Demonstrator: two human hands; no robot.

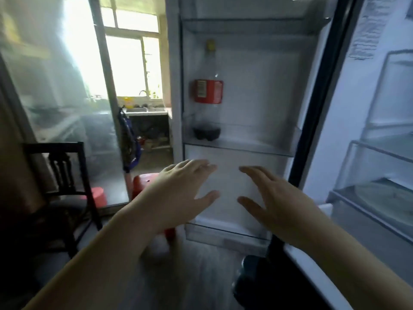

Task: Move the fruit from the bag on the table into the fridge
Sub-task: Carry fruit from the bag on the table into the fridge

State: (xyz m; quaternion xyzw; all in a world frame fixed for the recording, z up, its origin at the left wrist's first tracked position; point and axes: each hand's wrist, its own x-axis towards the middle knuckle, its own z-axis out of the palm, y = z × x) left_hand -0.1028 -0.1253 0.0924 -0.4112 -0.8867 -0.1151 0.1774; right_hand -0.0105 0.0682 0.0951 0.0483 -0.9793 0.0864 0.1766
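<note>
- I can read nothing on the red label (pixel 208 91) of the bottle (pixel 209 63) in the door shelf: too blurred.
- The printed sheet (pixel 366 30), far right on the fridge (pixel 330 153) wall, shows text lines I cannot make out.

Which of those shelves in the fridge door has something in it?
The middle shelf: a red-labelled bottle stands at its left end. The upper shelf and lower shelf show nothing inside.

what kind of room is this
Probably a home kitchen area: an open fridge door holding a nearly empty cola bottle, a sink under a window at the back, and a dark chair.
</note>
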